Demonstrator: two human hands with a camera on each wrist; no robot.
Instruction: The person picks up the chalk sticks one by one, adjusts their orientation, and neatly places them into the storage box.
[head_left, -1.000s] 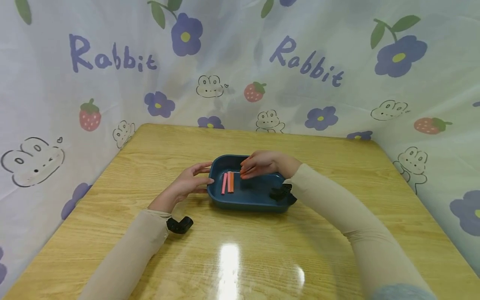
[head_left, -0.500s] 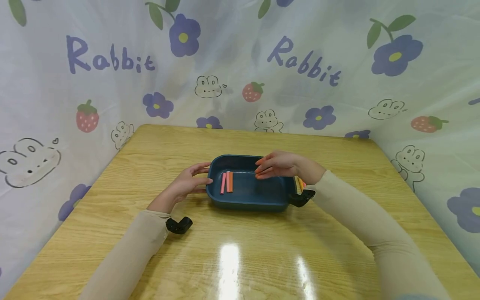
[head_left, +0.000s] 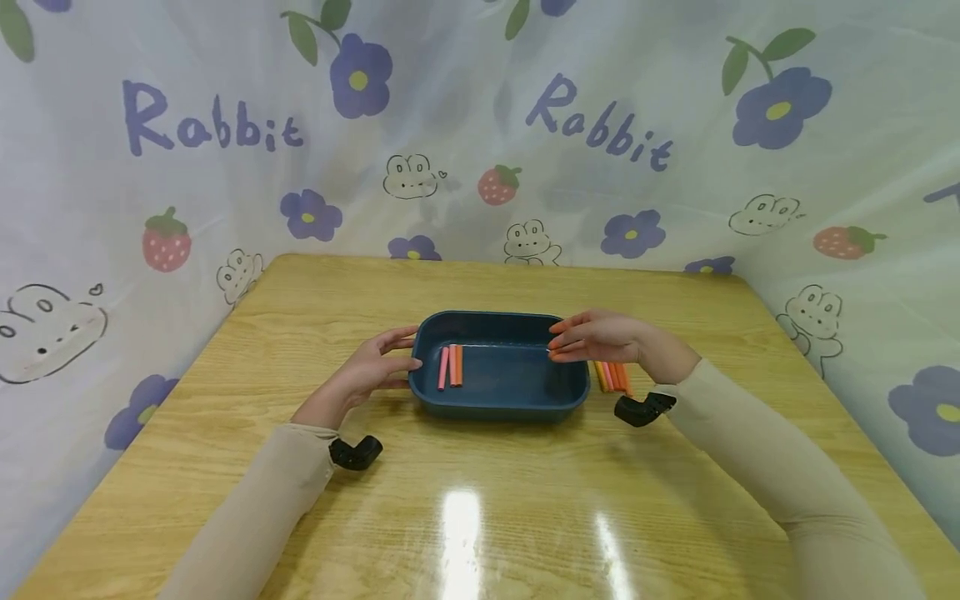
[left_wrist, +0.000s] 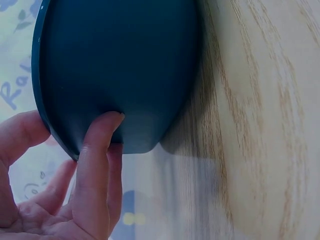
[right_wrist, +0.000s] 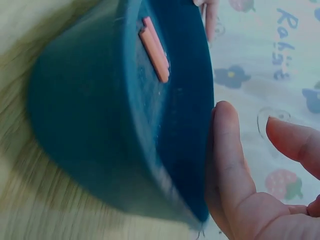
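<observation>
Touching the left edge of a dark-blue oblong plastic tub (head_left: 498,412), the left hand (head_left: 369,364) grips nothing, like the right hand (head_left: 609,334) opposite; bumping could roll the slim pink and orange sticks (head_left: 453,367) inside by that edge.

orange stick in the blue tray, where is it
In the head view, the orange stick lies toward the left end of the blue tray, just right of the pink sticks, near the left hand.

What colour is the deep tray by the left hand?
The tray is dark teal-blue, seen best in the head view.
</observation>
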